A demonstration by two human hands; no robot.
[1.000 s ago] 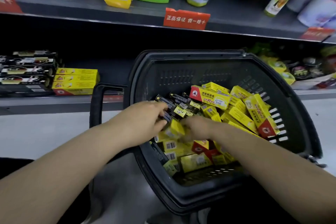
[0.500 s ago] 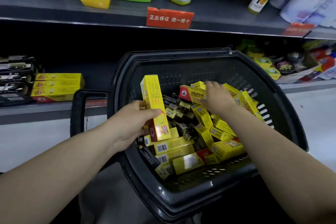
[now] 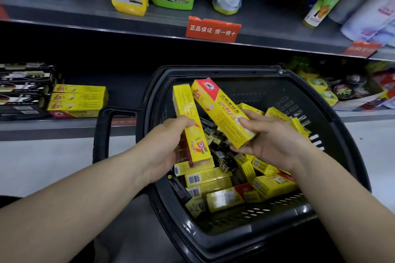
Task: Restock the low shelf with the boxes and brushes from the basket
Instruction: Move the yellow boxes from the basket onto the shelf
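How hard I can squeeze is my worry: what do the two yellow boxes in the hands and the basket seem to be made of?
The left box in the left hand and the right box in the right hand look like thin printed cardboard, slightly glossy: crisp folded edges, soft sheen. The basket looks like hard moulded plastic, dark grey, smooth: slotted walls, shiny rounded rim.

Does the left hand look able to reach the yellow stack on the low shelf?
Probably yes: the left hand, gripping a yellow box, has only the basket handle between it and the yellow stack.
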